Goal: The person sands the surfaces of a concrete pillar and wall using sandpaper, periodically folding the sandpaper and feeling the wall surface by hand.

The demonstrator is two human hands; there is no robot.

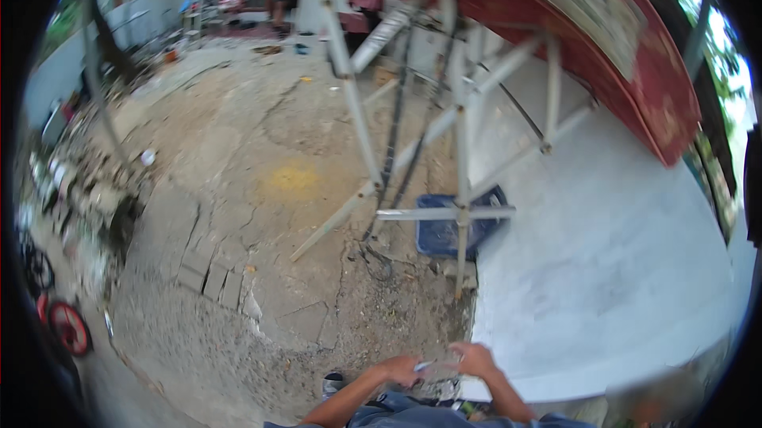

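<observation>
Low in the head view, my left hand (402, 370) is closed around a small pale, bluish-white thing (423, 366) that sticks out toward the right; its kind is too small to make out. Just to the right, level with it and a short gap away, is my right hand (474, 359). Its fingers bend toward the left hand, but blur hides whether anything is between them. Both hands are in front of my body, above rough ground. A shoe (333, 381) shows beside my left forearm.
Ahead stands a white pipe frame (460, 158) under a large red panel (671, 110). A dark blue plastic tub (440, 237) sits by its foot. To the right spreads a smooth white surface (587, 269). Loose blocks (214, 279) lie left; a red-rimmed wheel (70, 328) is at far left.
</observation>
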